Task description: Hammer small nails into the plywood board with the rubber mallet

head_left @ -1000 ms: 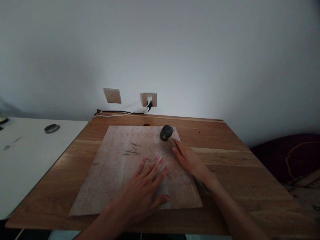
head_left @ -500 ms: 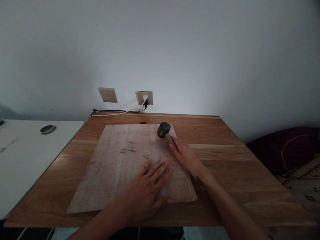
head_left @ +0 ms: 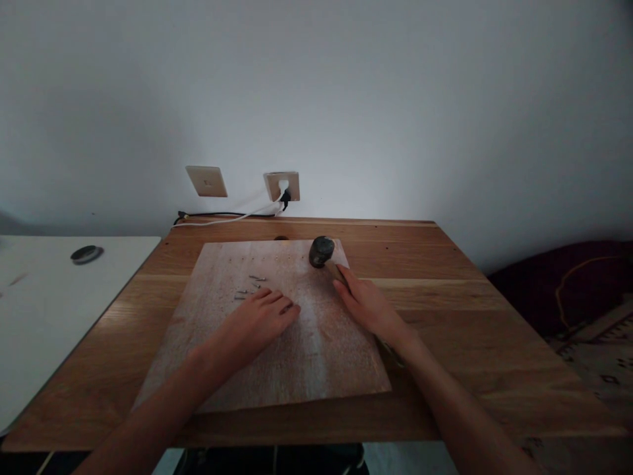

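Note:
My right hand (head_left: 368, 303) is closed around the wooden handle of a mallet (head_left: 322, 252). Its dark head rests at the far right part of a pale wooden board (head_left: 297, 369). Over the middle of the board is my left hand (head_left: 264, 310), palm down, with bent fingers drawn together and thumb close to the index finger. Whatever lies between those fingertips is too small and dark to make out. Several small metal nails (head_left: 257, 278) lie loose just beyond and beside the left fingers; the hand covers some of them. A row of small dots runs along the board's far edge.
The board lies on a wooden table (head_left: 445, 369) pushed against a wall. Cables (head_left: 212, 223) run along its back edge to a wall socket (head_left: 281, 187). To the left, a white surface (head_left: 39, 316) holds a round dark lid (head_left: 86, 254).
My left hand has moved forward and left, from lying spread on the board to the nails, its fingers now curled. The right hand keeps the mallet in about the same place.

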Demonstrator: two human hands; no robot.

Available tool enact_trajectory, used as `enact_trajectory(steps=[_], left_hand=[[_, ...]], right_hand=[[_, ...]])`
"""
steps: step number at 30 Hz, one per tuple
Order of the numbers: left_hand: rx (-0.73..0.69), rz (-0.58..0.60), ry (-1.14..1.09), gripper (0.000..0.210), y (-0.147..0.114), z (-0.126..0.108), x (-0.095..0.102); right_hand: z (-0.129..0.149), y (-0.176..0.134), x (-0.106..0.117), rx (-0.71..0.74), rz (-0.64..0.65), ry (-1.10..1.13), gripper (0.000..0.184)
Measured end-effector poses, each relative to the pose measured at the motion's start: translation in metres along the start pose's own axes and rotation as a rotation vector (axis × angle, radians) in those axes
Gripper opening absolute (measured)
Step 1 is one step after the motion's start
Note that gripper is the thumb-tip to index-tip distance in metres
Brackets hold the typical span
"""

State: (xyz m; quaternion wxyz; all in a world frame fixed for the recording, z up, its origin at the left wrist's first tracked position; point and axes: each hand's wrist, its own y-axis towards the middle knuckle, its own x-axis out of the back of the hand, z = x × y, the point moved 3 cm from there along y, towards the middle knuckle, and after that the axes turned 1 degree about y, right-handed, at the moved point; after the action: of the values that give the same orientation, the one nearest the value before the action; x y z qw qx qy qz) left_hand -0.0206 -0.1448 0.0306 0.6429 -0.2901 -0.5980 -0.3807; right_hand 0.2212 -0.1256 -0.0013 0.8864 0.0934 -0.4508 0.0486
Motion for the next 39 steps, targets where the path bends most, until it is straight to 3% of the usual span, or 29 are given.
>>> enact_trajectory(steps=[3,8,12,21,28,33,39], left_hand=[[0.007,-0.063,-0.027,0.028,-0.003,-0.007,0.001],[-0.049,-0.122,-0.297,0.031,-0.014,-0.018,0.008],[0.03,-0.158,-0.237,0.031,-0.02,-0.009,0.005],[-0.031,-0.003,-0.023,0.025,-0.021,-0.018,0.003],[-0.044,-0.057,-0.28,0.025,-0.021,-0.029,0.006],[-0.027,0.022,-0.406,0.078,-0.026,-0.049,0.004],[0.035,0.048,-0.398,0.065,-0.029,-0.058,0.001]], right_hand=[[-0.001,0.0,-0.001,0.006,-0.006,-0.019,0.047],[-0.001,0.0,0.0,0.021,0.013,-0.044,0.05],[0.001,0.0,0.002,0.028,0.014,-0.034,0.047],[0.001,0.0,0.002,0.018,0.016,-0.027,0.045],[0.001,0.0,0.003,0.021,0.004,-0.032,0.045],[0.004,-0.001,0.004,0.031,0.009,-0.025,0.044],[0.004,-0.001,0.004,0.014,0.022,-0.032,0.045]])
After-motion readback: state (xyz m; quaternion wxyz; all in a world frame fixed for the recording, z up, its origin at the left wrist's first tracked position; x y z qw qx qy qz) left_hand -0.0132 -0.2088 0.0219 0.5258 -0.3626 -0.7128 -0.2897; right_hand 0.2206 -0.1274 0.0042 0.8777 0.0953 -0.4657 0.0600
